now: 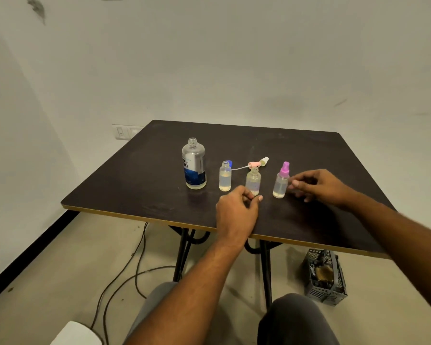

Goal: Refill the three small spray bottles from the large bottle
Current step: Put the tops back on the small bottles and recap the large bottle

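large bottle (194,165) stands uncapped, left of three small bottles (253,181). left hand (237,212) is loosely curled at middle one's base, right hand (316,184) half open beside pink-capped bottle (281,181), nothing gripped. light, tippy plastic; best held mid-body.

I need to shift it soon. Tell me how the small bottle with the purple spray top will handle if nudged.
The bottle with the purple spray top is tall and narrow with a small base, so it probably tips easily. It looks like thin clear plastic holding liquid, likely light. Its smooth wall may slide on the dark table if pushed low.
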